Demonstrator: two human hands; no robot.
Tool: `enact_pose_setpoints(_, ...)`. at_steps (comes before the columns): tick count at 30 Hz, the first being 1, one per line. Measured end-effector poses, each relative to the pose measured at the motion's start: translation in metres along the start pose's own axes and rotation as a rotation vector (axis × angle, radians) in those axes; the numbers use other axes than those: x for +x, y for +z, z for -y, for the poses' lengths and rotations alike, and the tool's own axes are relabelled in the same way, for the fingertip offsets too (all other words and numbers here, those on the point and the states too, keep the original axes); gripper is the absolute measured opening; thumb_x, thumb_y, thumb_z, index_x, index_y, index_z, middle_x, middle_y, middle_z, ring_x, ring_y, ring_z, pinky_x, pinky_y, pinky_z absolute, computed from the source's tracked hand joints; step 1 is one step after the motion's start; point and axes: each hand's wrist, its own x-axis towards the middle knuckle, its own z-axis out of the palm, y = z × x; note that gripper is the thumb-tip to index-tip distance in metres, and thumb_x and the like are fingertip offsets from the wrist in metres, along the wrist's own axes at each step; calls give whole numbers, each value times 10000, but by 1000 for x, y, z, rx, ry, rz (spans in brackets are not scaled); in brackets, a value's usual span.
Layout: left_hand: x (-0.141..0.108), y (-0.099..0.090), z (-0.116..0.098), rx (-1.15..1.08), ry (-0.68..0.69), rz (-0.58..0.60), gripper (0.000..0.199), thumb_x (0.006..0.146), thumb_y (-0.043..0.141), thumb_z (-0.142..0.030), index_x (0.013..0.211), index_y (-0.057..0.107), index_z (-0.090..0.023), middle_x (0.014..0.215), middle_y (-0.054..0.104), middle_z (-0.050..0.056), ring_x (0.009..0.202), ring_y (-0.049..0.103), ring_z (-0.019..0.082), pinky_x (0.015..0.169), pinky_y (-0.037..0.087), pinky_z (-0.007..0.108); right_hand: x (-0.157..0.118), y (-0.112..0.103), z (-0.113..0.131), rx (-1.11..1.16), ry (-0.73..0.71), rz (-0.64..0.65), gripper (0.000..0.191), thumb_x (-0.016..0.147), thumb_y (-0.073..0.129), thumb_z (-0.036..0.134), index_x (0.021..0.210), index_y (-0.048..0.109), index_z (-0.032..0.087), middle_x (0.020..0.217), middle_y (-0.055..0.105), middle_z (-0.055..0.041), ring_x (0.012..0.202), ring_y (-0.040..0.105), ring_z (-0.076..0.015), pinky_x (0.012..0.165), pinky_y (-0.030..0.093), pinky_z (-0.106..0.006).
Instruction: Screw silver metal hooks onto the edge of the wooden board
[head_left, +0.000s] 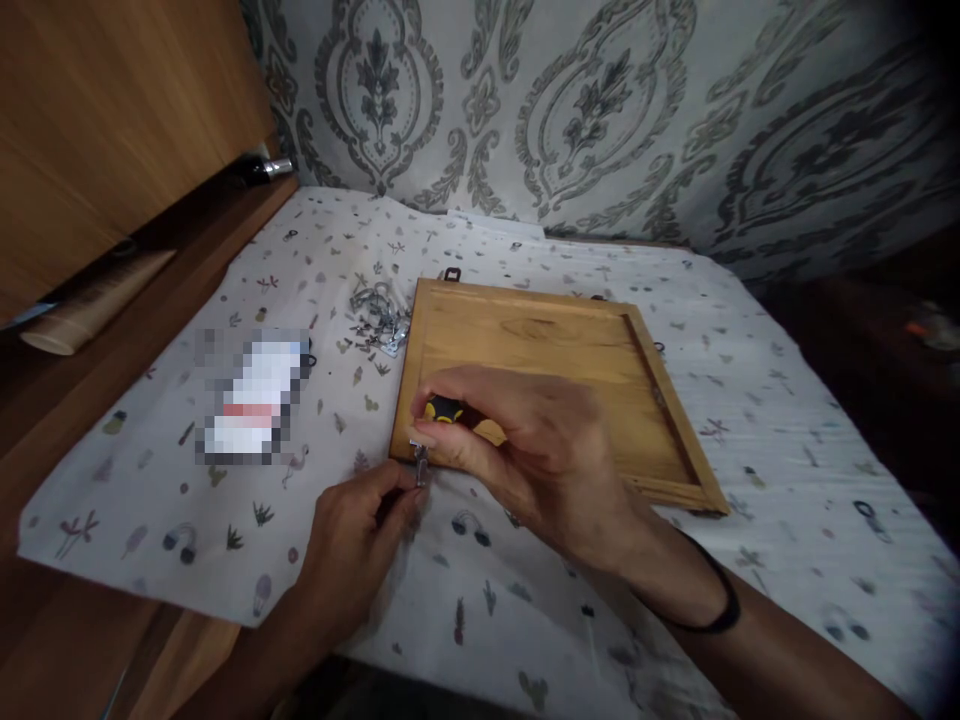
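Matt wood frame (555, 350) w/ shiny metal bracket (420, 462), on printed cloth (750, 420); screwdriver (444, 410) handle glossy plastic.

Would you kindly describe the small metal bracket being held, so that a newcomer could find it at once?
Start at the wooden panel lying on the patterned cloth. At its near left corner, the left hand pinches a small metal bracket against the edge, under the right hand. Unlike the loose hardware pile beyond, it stands alone at the frame.
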Motion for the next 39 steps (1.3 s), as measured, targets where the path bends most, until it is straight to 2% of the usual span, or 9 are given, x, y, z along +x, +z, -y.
enact_pose_setpoints(3,0,1,1,-8,10,-2,221,919,520,-314,759,630,-209,636,622,-33,583,571,131,572,423,236,0,0,0,43,32,-8,141,963,618,286,921,639,153,784,683,-6,685,610,-101,655,474,-203)
enact_pose_setpoints(9,-1,-10,-11,-40,15,-30,168,934,534,-336,895,649,-219,730,669,-28,617,609,123,568,467,218,2,-15,-7,317,124,199,165,934,659,281,1022,638,143,921,688,-25,793,634,-115,698,490,-224)
enact_pose_setpoints(14,9,-35,-53,118,171,-344,158,908,581,-359,1000,618,-236,798,664,-24,657,620,125,506,438,192,-4,-6,-14,448,200,195,201,910,681,255,1074,609,164,940,682,-22,798,637,-122,705,506,-249)
enact_pose_setpoints(20,32,-44,-81,407,413,-215,218,903,582,-434,975,679,-253,715,633,-25,604,570,146,558,404,232,-7,4,-24,578,170,134,454,860,702,233,1264,505,169,959,707,-44,840,681,-153,749,538,-283)
enact_pose_setpoints(28,38,-49,-93,552,508,-242,211,915,586,-438,937,687,-254,721,625,-38,576,542,112,536,358,216,-4,-1,-22,492,139,127,199,865,684,240,1018,624,127,888,672,-31,768,624,-137,665,497,-249)
enact_pose_setpoints(31,34,-52,-89,470,453,-291,206,898,619,-433,993,662,-255,737,624,-48,558,526,98,517,378,206,-5,-6,-21,521,96,117,246,902,672,283,1082,631,120,881,665,-20,727,610,-116,629,488,-230)
enact_pose_setpoints(34,25,-49,-71,320,330,-389,169,915,608,-406,946,608,-239,739,603,-51,566,524,98,505,402,203,-6,-12,-19,454,-14,115,250,985,565,287,1163,619,121,1010,695,-47,860,646,-117,744,519,-234)
enact_pose_setpoints(36,17,-42,-53,268,285,-279,165,951,543,-369,867,574,-231,663,548,-57,567,524,106,500,400,204,-3,-18,-17,296,-114,130,242,1012,504,275,1154,614,112,1087,694,-71,968,638,-125,846,512,-236)
enact_pose_setpoints(39,6,-26,-27,317,173,-91,229,966,484,-378,816,564,-223,626,562,-53,516,518,112,473,392,218,4,-27,-11,-73,-261,217,242,1035,425,260,1096,604,109,1045,663,-69,866,611,-129,735,505,-252)
